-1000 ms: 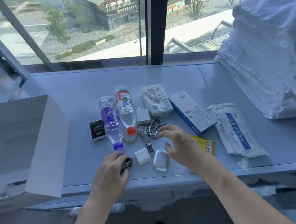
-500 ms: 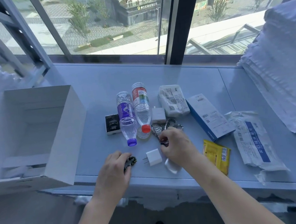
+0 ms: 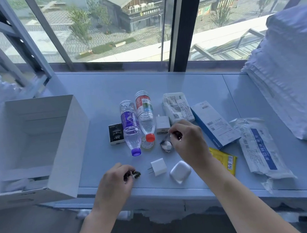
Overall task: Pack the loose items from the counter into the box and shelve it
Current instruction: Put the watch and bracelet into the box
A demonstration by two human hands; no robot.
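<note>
A white open box (image 3: 65,143) stands at the counter's left end. My left hand (image 3: 116,182) is closed on a dark bead bracelet (image 3: 134,173) near the front edge. My right hand (image 3: 188,141) pinches the metal watch (image 3: 165,144), which hangs a little above the counter. Between the hands lie a small white plug charger (image 3: 159,167) and a silver earbud case (image 3: 180,171). Behind are two water bottles, one with a purple label (image 3: 130,127) and one with a red cap (image 3: 145,115), a black packet (image 3: 116,134) and a second white charger (image 3: 162,124).
A tissue pack (image 3: 177,107), a blue-and-white carton (image 3: 214,124), a yellow sachet (image 3: 225,161) and a plastic mask bag (image 3: 258,147) lie to the right. A tall pile of white bags (image 3: 293,76) fills the right end. The window stands behind the counter.
My right hand has moved back from the earbud case to the watch and lifted it. My left hand stays closed on the bracelet. The view has swung left, showing more of the box.
</note>
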